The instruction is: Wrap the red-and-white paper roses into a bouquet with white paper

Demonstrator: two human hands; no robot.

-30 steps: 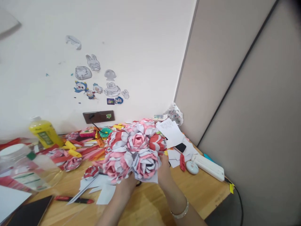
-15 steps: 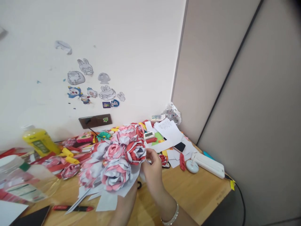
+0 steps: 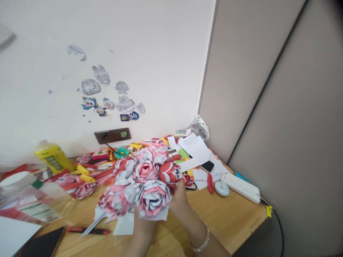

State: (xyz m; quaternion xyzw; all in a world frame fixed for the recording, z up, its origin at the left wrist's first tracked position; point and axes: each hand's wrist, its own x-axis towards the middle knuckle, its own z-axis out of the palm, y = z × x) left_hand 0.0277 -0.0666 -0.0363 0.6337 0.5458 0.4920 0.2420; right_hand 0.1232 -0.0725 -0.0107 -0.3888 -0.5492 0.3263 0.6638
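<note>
A bouquet of pink, red and white paper flowers (image 3: 146, 171) is held up above the wooden table, its blooms facing the camera. My left hand (image 3: 144, 225) is under the bouquet; its fingers are hidden behind the flowers and white paper. At the bouquet's right side, my right hand (image 3: 179, 198) touches the edge below the red bloom, with most of its fingers out of sight. A bracelet is on my right wrist. White paper (image 3: 162, 214) shows beneath the front bloom.
On the wooden table (image 3: 214, 214) lie a red marker (image 3: 88, 231), loose paper flowers (image 3: 85, 190), a phone (image 3: 207, 166), a white device (image 3: 241, 187) and paper sheets (image 3: 195, 150). A yellow bottle (image 3: 55, 157) and a clear jar (image 3: 34, 200) stand at the left.
The bouquet has moved right and turned, showing its front blooms more fully. My right hand has shifted right and lower, its fingers now more hidden. The camera view has shifted slightly.
</note>
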